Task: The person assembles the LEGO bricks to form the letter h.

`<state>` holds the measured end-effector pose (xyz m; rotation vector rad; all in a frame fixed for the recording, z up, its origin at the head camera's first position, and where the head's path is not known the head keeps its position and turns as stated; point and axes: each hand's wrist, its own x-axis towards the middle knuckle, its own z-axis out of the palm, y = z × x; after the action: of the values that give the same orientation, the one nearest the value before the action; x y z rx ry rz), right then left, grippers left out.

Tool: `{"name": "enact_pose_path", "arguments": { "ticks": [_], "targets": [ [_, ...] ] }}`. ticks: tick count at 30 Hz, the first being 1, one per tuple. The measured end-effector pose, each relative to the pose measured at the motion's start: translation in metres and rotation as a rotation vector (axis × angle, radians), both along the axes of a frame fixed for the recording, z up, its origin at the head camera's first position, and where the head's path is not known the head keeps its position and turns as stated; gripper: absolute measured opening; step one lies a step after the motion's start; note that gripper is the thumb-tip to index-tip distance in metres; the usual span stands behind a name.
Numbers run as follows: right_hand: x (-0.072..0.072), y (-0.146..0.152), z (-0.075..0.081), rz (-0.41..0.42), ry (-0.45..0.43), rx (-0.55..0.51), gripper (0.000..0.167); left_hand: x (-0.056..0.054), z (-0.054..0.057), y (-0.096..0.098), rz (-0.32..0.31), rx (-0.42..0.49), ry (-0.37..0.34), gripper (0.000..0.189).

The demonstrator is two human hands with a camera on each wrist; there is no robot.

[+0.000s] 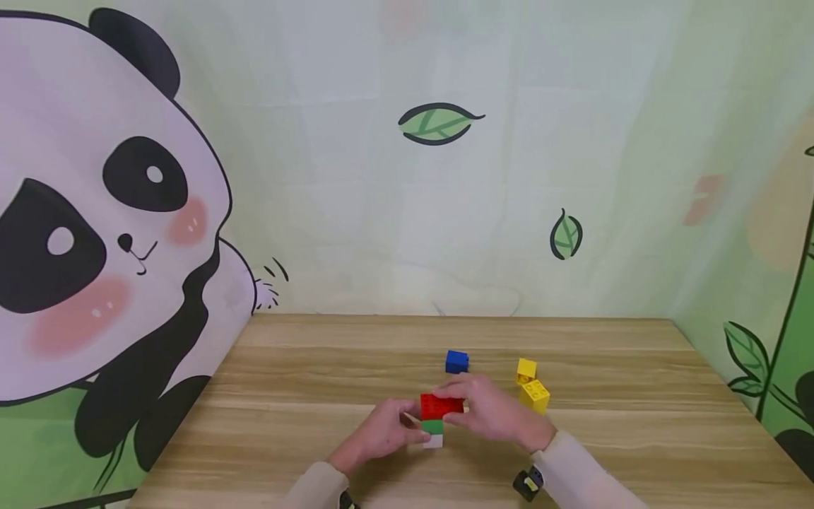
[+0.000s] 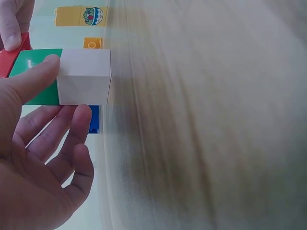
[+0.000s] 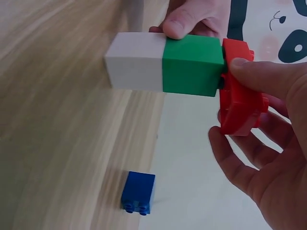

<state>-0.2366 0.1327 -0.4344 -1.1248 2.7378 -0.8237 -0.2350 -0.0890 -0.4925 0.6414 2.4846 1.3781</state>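
A white block (image 3: 136,62) and a green block (image 3: 192,64) are joined in a short stack, the white one at the bottom. My left hand (image 1: 388,428) grips this stack from the left, its thumb lying over the seam between the two blocks. In my right hand (image 1: 496,412) is a longer red block (image 3: 240,96), pinched between thumb and fingers. The red block lies across the top of the green block and juts out to the right; in the right wrist view a thin dark gap shows between them.
Behind the hands a blue block (image 1: 456,362) sits on the wooden table (image 1: 305,367). Two yellow blocks, one farther back (image 1: 526,369) and one nearer (image 1: 535,396), stand to the right. A panda-print curtain (image 1: 343,212) hangs along the table's far edge.
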Motion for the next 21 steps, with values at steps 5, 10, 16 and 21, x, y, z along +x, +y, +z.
{"name": "enact_pose_path", "arguments": {
  "ticks": [5,10,16,21],
  "targets": [
    [0.0006,0.0,0.0033,0.007,-0.001,0.02,0.037,0.0003,-0.0005,0.001,0.001,0.007,-0.017,0.023],
    [0.0012,0.0003,0.0063,0.014,0.024,0.052,0.037,-0.0001,-0.0014,0.0018,0.005,0.003,-0.022,0.021],
    [0.0009,0.0006,0.005,0.013,0.035,0.053,0.037,-0.0005,-0.0018,0.0012,-0.004,0.014,-0.01,0.021],
    [0.0004,0.0,0.0038,0.017,0.054,0.058,0.037,-0.0008,-0.0013,0.0008,-0.004,0.011,0.0,0.025]
  ]
}}
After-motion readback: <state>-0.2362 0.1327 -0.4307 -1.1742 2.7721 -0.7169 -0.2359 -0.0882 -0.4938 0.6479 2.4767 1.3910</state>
